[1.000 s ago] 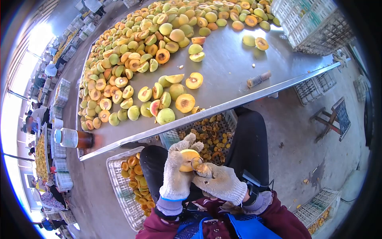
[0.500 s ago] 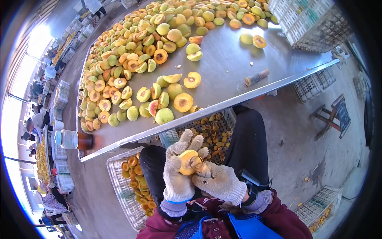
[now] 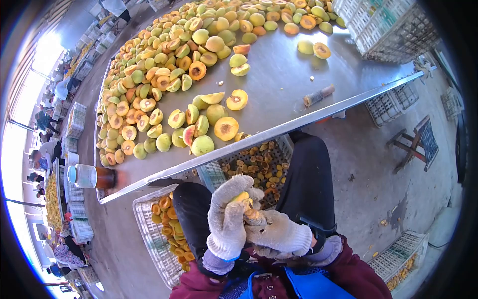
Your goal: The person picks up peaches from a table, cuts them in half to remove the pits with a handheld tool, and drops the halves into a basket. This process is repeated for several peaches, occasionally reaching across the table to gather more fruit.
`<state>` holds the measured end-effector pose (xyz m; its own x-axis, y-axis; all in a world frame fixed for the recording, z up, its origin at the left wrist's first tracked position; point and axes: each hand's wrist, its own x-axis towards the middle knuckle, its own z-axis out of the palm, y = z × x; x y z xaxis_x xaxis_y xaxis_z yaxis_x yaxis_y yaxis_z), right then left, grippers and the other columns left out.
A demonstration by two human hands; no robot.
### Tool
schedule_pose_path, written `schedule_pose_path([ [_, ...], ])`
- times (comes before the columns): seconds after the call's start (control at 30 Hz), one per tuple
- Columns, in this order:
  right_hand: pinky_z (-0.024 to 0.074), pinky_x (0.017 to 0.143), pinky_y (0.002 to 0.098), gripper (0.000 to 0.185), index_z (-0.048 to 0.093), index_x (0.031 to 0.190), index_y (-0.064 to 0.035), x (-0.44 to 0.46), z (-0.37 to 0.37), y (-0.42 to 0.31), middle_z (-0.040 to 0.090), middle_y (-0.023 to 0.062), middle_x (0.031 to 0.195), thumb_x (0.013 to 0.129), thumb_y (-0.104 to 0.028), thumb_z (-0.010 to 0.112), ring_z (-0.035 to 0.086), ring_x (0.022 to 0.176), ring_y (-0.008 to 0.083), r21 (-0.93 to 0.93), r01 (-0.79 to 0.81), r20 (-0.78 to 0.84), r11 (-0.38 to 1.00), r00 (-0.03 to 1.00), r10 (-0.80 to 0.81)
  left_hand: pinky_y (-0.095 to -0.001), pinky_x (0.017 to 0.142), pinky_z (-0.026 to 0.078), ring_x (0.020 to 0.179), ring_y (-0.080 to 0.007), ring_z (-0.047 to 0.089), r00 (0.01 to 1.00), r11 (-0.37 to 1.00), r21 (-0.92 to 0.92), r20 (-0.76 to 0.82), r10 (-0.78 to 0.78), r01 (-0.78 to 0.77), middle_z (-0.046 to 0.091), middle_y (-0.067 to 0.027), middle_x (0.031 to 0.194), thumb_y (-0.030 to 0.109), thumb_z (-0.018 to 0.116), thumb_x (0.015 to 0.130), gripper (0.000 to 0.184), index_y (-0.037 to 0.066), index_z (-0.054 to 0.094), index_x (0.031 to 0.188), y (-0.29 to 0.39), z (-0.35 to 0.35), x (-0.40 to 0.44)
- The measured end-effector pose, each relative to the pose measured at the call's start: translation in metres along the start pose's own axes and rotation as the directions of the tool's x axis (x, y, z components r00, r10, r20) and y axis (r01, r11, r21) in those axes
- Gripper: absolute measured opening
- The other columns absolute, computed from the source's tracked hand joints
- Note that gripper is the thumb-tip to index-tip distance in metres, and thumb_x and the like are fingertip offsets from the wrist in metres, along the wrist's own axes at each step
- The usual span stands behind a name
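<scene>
My gloved left hand (image 3: 230,219) is wrapped around a peach half (image 3: 241,197); only a yellow strip of it shows between the fingers. Close against it, my gloved right hand (image 3: 281,231) is closed on a small pitting tool (image 3: 254,216), whose working end is mostly hidden by the fruit and the left fingers. Both hands are above my lap, below the edge of the metal table (image 3: 279,107). Cut peaches (image 3: 174,65) with green-yellow skin and orange flesh are heaped on that table.
Between my knees stands a crate (image 3: 213,174) with fruit scraps. A white crate (image 3: 144,224) of peach halves is by my left leg. On the table are a jar (image 3: 92,176), a short tube-like object (image 3: 318,94) and another crate (image 3: 383,30). A stool (image 3: 417,142) stands right.
My left hand has turned and its fingers have folded over the peach half, whose cut face was showing before. The right hand stays against it with the tool.
</scene>
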<state>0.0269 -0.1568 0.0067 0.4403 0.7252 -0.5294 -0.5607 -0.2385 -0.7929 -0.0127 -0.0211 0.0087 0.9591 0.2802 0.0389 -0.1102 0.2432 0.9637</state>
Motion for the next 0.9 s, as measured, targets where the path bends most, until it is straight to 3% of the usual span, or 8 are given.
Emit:
schedule_pose_path([
  [0.23, 0.0427, 0.040, 0.0244, 0.021, 0.062, 0.091, -0.0058, 0.008, -0.026, 0.013, 0.060, 0.0022, 0.065, 0.089, -0.027, 0.065, 0.057, 0.048, 0.0110, 0.416, -0.300, 0.461, 0.859, 0.883, 0.085, -0.0325, 0.077, 0.051, 0.094, -0.0219, 0.063, 0.976, 0.902, 0.428, 0.168, -0.136, 0.053, 0.062, -0.0142, 0.109, 0.015, 0.055, 0.092, 0.026, -0.003, 0.062, 0.111, 0.018, -0.007, 0.027],
  [0.3, 0.0407, 0.038, 0.0240, 0.022, 0.061, 0.090, -0.0048, 0.011, -0.027, 0.023, 0.058, 0.0025, 0.063, 0.089, -0.026, 0.064, 0.054, 0.044, 0.0104, 0.539, -0.443, 0.636, 0.716, 0.771, -0.001, -0.0333, 0.078, 0.052, 0.086, -0.0255, 0.065, 0.874, 0.668, 0.578, 0.413, 0.257, -0.469, 0.062, -0.0153, 0.105, 0.008, 0.061, 0.085, 0.028, -0.001, 0.062, 0.112, 0.020, -0.001, 0.033],
  [0.37, 0.0363, 0.033, 0.0245, 0.022, 0.060, 0.091, -0.0026, 0.007, -0.020, 0.033, 0.059, 0.0060, 0.066, 0.089, -0.025, 0.064, 0.049, 0.037, 0.0126, 0.384, -0.071, 0.431, 0.921, 0.896, -0.110, -0.0349, 0.078, 0.052, 0.079, -0.0284, 0.065, 0.816, 0.641, 0.521, 0.473, 0.332, -0.563, 0.064, -0.0151, 0.099, 0.003, 0.065, 0.079, 0.030, 0.000, 0.064, 0.108, 0.025, 0.004, 0.039],
  [0.4, 0.0420, 0.041, 0.0245, 0.022, 0.060, 0.093, -0.0030, 0.009, -0.020, 0.036, 0.060, 0.0069, 0.074, 0.089, -0.025, 0.064, 0.054, 0.047, 0.0138, 0.221, 0.454, 0.334, 0.863, 0.796, -0.504, -0.0350, 0.076, 0.053, 0.084, -0.0297, 0.066, 0.838, 0.673, 0.536, 0.486, 0.247, -0.510, 0.065, -0.0156, 0.101, 0.007, 0.069, 0.078, 0.030, 0.002, 0.065, 0.108, 0.025, 0.002, 0.041],
  [0.43, 0.0420, 0.041, 0.0245, 0.022, 0.060, 0.093, -0.0030, 0.007, -0.019, 0.035, 0.060, 0.0069, 0.074, 0.089, -0.025, 0.064, 0.054, 0.047, 0.0138, 0.219, 0.451, 0.335, 0.865, 0.798, -0.501, -0.0350, 0.073, 0.055, 0.088, -0.0311, 0.067, 0.854, 0.699, 0.554, 0.494, 0.159, -0.451, 0.066, -0.0161, 0.103, 0.011, 0.072, 0.077, 0.031, 0.004, 0.066, 0.107, 0.025, -0.001, 0.041],
  [0.5, 0.0472, 0.056, 0.0256, 0.024, 0.059, 0.093, -0.0031, 0.004, -0.017, 0.022, 0.061, 0.0059, 0.081, 0.089, -0.026, 0.065, 0.057, 0.062, 0.0134, 0.547, -0.139, 0.409, 0.825, 0.905, -0.118, -0.0362, 0.076, 0.053, 0.091, -0.0297, 0.066, 0.910, 0.861, 0.502, 0.391, -0.139, -0.084, 0.067, -0.0148, 0.101, 0.012, 0.070, 0.082, 0.028, 0.002, 0.066, 0.107, 0.030, -0.004, 0.040],
  [0.7, 0.0490, 0.071, 0.0273, 0.030, 0.058, 0.104, -0.0029, 0.003, -0.011, 0.032, 0.061, 0.0044, 0.086, 0.088, -0.027, 0.068, 0.058, 0.076, 0.0126, 0.662, -0.144, 0.470, 0.735, 0.844, -0.258, -0.0382, 0.064, 0.055, 0.074, -0.0278, 0.067, 0.954, 0.995, -0.087, 0.299, -0.019, 0.047, 0.064, -0.0204, 0.097, 0.042, 0.060, 0.091, 0.046, -0.004, 0.066, 0.098, 0.004, -0.001, 0.024],
  [0.9, 0.0495, 0.070, 0.0270, 0.030, 0.059, 0.102, -0.0018, -0.002, -0.012, 0.026, 0.061, 0.0050, 0.085, 0.087, -0.026, 0.068, 0.059, 0.074, 0.0126, 0.659, -0.198, 0.496, 0.726, 0.840, -0.221, -0.0361, 0.067, 0.052, 0.076, -0.0256, 0.064, 0.935, 0.986, -0.059, 0.329, -0.129, 0.157, 0.066, -0.0200, 0.090, 0.043, 0.059, 0.091, 0.048, -0.004, 0.066, 0.095, 0.019, 0.007, 0.030],
])
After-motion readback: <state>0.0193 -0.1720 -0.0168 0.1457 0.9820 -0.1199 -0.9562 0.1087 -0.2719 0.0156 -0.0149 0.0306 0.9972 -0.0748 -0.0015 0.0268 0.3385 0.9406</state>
